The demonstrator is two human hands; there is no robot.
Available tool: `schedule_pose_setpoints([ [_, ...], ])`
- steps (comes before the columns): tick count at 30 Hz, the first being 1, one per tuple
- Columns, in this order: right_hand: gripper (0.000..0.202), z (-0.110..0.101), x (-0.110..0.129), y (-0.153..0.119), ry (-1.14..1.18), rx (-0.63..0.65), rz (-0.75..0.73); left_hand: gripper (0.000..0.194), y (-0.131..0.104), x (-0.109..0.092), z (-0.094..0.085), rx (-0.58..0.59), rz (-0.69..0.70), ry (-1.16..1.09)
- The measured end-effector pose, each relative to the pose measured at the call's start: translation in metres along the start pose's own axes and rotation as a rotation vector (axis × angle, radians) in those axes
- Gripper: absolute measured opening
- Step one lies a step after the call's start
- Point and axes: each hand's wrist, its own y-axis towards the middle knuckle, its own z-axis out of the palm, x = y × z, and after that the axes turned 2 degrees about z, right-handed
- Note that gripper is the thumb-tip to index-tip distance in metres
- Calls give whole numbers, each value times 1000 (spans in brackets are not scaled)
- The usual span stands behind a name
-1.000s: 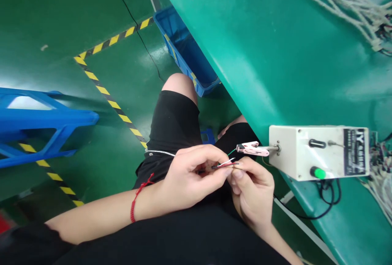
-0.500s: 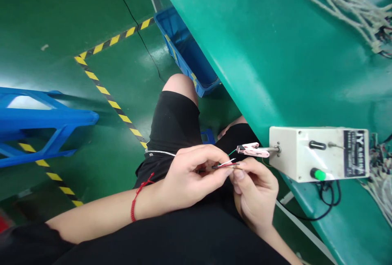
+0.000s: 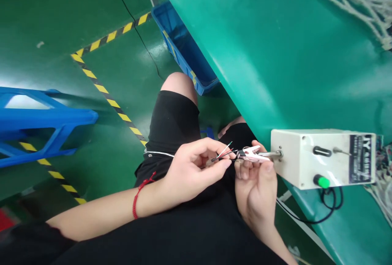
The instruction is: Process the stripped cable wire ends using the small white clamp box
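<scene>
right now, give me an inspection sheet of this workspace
surface: green bench top, glossy
job's things: thin coloured wires; pink clip on a rod from the cream box
clutter: tangled bundles at the bench's far right
grippers: left hand pinches the wires; right hand has its fingers on the clip
cables: pale cables on the bench; black cord looping below the box
surroundings: blue bin, blue stool, striped floor tape
</scene>
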Motion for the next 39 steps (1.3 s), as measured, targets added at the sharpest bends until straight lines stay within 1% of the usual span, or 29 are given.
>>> schedule_pose_setpoints([
  [3,32,0,1,1,64,11,43,3,2,1,0,-13,-16,-9],
  [9,18,-1,4,4,131,-16,86,6,7,3,1,-63,-35,-57],
  [15,22,-4,1,7,98,10,85,5,11,8,4,-25,-65,-89],
  [21,23,-6,-1,8,85,25,94,5,12,9,6,-61,-37,-82],
  [25,23,-6,-1,8,109,46,92,5,11,9,6,-55,-22,-75],
  [33,25,-7,-1,7,61,51,93,5,11,10,6,-48,-8,-72],
  [36,31,-6,-2,9,33,47,103,5,11,9,7,-52,-19,-65],
  [39,40,-7,-1,7,26,83,129,6,11,8,7,-46,-27,-58],
])
